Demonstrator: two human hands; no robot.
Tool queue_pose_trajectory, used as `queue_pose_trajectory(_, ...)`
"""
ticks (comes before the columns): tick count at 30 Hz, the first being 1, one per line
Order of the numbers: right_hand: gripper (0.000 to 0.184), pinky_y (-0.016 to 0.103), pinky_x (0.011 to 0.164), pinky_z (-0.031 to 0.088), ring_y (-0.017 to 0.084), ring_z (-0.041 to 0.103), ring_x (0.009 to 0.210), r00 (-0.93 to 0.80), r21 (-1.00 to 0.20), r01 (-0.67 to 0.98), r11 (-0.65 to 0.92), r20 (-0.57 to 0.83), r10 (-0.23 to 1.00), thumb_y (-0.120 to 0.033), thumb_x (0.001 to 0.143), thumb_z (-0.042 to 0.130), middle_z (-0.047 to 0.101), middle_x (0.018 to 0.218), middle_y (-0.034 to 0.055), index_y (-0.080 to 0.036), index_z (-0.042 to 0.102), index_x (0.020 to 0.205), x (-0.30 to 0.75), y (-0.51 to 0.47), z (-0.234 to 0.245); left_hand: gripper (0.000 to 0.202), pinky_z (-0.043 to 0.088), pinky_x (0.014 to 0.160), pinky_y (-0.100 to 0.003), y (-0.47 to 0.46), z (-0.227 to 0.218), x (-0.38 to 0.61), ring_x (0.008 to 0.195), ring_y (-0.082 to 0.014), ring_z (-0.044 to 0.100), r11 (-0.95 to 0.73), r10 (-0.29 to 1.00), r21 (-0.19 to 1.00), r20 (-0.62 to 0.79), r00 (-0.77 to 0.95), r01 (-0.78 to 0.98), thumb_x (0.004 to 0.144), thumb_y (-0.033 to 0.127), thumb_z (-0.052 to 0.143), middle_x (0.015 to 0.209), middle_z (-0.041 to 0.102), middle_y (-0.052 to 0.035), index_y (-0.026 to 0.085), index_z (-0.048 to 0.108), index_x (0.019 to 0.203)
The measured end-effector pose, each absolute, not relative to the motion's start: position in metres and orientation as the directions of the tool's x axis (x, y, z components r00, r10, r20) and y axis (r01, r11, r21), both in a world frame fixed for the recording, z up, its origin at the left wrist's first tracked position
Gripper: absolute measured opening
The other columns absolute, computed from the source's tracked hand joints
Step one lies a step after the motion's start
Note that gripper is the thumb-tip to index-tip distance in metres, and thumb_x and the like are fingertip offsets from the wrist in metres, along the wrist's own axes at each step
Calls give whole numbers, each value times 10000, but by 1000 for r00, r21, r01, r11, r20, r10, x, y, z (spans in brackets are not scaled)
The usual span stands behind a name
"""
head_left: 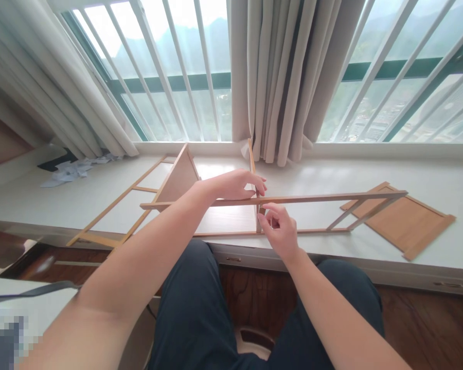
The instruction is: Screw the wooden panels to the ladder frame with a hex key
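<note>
A partly assembled wooden frame (316, 198) lies on its side on the white window ledge, with long rails, cross pieces and upright panels. My left hand (241, 185) reaches over the upper rail, its fingers bent around the joint where a narrow upright board (252, 156) meets it. Just below that rail is my right hand (280, 228), thumb and index finger pinched at the cross piece (259, 221). Whatever sits between those fingertips is too small to make out. A wider panel (179, 177) stands in the frame left of my hands.
A loose wooden panel (405, 218) lies on the ledge (312, 172) at the right. A second ladder-like frame (118, 205) leans at the left, near crumpled white paper (67, 172). Curtains (281, 77) and barred windows stand behind. Drawers (235, 257) front the ledge by my knees.
</note>
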State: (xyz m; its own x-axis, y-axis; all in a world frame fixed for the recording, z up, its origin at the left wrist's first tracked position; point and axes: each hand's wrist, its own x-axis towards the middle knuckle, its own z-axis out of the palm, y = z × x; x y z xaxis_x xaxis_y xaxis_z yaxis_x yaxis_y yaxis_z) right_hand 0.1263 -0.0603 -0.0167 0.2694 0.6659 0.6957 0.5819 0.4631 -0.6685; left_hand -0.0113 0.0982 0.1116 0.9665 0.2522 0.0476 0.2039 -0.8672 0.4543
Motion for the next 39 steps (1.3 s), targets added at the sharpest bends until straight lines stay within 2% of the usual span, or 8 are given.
queue_pose_trajectory(7,81,224,494,419,84,438,464,339,-656,568,497,736,585,-268,975,661,576,613,-83,-236,664,1049,121,-47,-26,253,424,1207,-368,104,98,-7,1489,-227,505,-853,232,505,146,962,129,962,187,623,1446,678,-34,289,805,1106)
queue_pose_trajectory(15,86,226,494,457,87,460,462,384,-683,558,470,715,584,-314,983,671,631,646,-57,-241,704,1014,124,-42,-24,200,438,1194,-414,102,105,-7,1499,-278,481,-811,252,565,97,963,155,988,248,633,1441,660,-78,256,819,1062)
queue_pose_trajectory(21,85,222,503,465,87,471,480,410,-690,558,461,713,569,-309,981,677,660,685,-43,-241,714,1017,123,-41,-26,206,513,1089,-357,102,103,-5,1318,-240,608,-805,220,584,128,967,106,978,201,599,1209,706,-83,225,803,989)
queue_pose_trajectory(24,93,229,504,469,92,477,488,410,-688,562,460,714,567,-314,981,672,672,698,-33,-239,713,1018,122,-41,-27,217,547,998,-326,103,103,-6,1170,-212,655,-807,228,581,141,963,106,971,183,585,1179,682,-79,222,798,987)
queue_pose_trajectory(27,68,228,497,465,90,467,478,400,-680,559,474,722,564,-296,980,673,666,691,-38,-243,708,1006,122,-41,-27,229,551,968,-320,102,104,-7,1060,-186,665,-815,244,568,154,958,117,978,194,570,1153,668,-70,230,796,989)
queue_pose_trajectory(31,47,220,508,471,83,487,480,388,-671,547,500,733,559,-270,979,677,691,715,-34,-246,704,1010,121,-41,-28,225,548,988,-324,103,104,-7,1084,-194,658,-819,234,561,141,962,117,977,216,573,1149,665,-68,236,797,984)
queue_pose_trajectory(39,84,237,516,494,99,535,500,386,-664,578,474,735,558,-312,992,668,737,766,-7,-245,713,1015,122,-41,-35,224,555,1019,-329,108,101,-8,1178,-218,633,-786,233,603,87,969,135,980,287,581,1168,664,-66,256,803,988)
